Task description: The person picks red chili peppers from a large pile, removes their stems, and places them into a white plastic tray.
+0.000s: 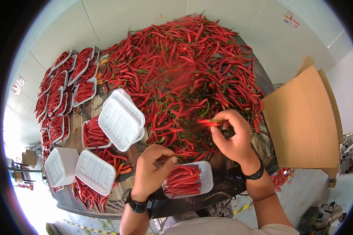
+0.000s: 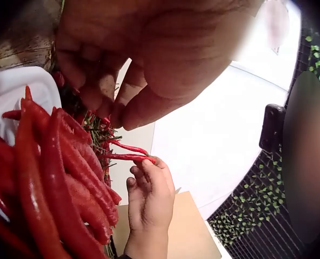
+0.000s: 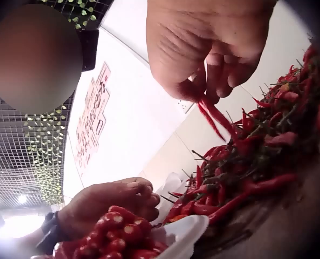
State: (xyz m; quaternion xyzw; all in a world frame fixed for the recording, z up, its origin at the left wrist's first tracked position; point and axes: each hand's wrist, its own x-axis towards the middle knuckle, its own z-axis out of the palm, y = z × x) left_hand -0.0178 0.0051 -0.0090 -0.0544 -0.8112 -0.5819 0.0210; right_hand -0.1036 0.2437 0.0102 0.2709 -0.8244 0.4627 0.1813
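Observation:
Thumb and fingertips of the right hand (image 1: 235, 137) (image 3: 208, 40) pinch red chilies (image 1: 208, 122) (image 3: 211, 120) above the front of a large pile; two thin ones show in the left wrist view (image 2: 128, 157). The left hand (image 1: 152, 169) (image 2: 160, 51) hovers at the left edge of a white tray (image 1: 209, 177) (image 2: 44, 86), its fingers loosely bent and no chili visible in them. Red chilies (image 1: 184, 181) (image 2: 52, 178) lie side by side in that tray, at the table's front edge. In the right wrist view, their rounded ends (image 3: 114, 221) face the camera.
The chili pile (image 1: 164, 51) spreads across the back of the table. Filled trays (image 1: 84, 92) are stacked at the left. Empty white trays (image 1: 119, 121) rest left of centre, with more (image 1: 96, 172) at front left. A cardboard box (image 1: 304, 121) stands at the right.

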